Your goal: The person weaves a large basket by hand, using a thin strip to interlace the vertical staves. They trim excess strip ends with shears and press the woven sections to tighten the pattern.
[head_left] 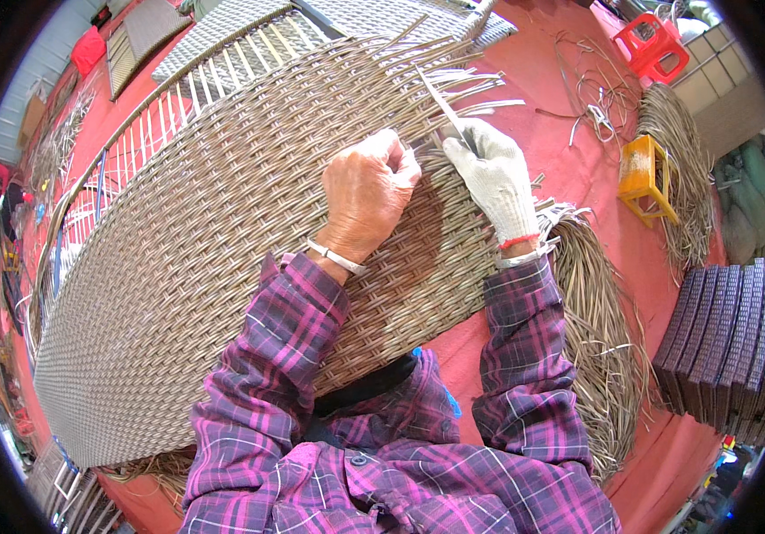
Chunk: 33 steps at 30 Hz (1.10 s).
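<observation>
Head view: woven panel point(222, 231) lies across the person's front and reaches far to the left; work is at its upper right edge, where loose ends point(480, 102) stick out unwoven. Left hand point(369, 187), bare, is curled near-fist on the weave just short of that edge; can't tell what, if anything, is in the fingers. Right hand point(494, 165), gloved, closes thumb to finger on a pale strip point(437, 96), which points up and left over the loose ends. Strand or flat tool, can't tell.

Risks, my read:
- Loose ends cross each other, so the wrong one could get picked up and break the pattern.
- Pulling too hard could snap a strand or bunch the weave; too slack could leave gaps.
- Glove fabric could dull feel or snag on tips. Bare left fingers could get scraped.
- Bundle point(596, 329) sits just beside the right forearm; its strands could catch the sleeve point(529, 347).
</observation>
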Each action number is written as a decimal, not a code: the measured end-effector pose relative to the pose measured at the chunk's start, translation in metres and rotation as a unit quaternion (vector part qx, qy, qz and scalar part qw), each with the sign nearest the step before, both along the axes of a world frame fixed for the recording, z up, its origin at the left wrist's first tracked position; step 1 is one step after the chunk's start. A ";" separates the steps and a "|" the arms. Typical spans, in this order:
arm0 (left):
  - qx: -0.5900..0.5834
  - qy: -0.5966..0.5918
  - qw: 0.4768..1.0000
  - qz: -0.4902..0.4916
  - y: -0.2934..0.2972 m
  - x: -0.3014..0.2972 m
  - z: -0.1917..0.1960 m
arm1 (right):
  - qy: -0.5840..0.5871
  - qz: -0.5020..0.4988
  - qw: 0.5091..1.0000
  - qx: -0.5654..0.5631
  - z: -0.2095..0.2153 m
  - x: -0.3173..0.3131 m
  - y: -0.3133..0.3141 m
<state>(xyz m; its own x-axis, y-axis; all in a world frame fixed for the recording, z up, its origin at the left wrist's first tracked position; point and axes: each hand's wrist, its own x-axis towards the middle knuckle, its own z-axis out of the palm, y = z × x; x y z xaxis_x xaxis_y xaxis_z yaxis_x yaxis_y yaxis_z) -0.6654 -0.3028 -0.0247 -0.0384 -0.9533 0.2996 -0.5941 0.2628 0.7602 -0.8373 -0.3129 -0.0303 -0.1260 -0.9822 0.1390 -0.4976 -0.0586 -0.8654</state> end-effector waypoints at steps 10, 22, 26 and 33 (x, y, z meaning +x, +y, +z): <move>-0.053 -0.040 0.998 0.001 0.000 -0.014 -0.005 | -0.084 0.027 0.996 0.017 -0.015 -0.004 -0.007; -0.100 -0.067 0.993 0.002 0.003 -0.012 0.001 | 0.108 0.004 0.992 0.063 -0.002 0.002 -0.012; -0.143 -0.070 0.987 -0.025 0.004 -0.026 0.003 | 0.097 0.007 0.994 0.050 -0.008 0.001 -0.013; 0.037 -0.057 0.997 -0.038 -0.016 0.001 0.007 | -0.065 0.020 0.996 0.058 -0.013 0.001 -0.011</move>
<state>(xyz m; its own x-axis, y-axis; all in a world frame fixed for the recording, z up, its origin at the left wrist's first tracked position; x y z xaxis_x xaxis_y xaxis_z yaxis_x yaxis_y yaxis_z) -0.6642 -0.3191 -0.0175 -0.1417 -0.9656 0.2181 -0.6581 0.2565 0.7079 -0.8360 -0.3235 -0.0433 -0.0968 -0.9953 0.0097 -0.3801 0.0280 -0.9245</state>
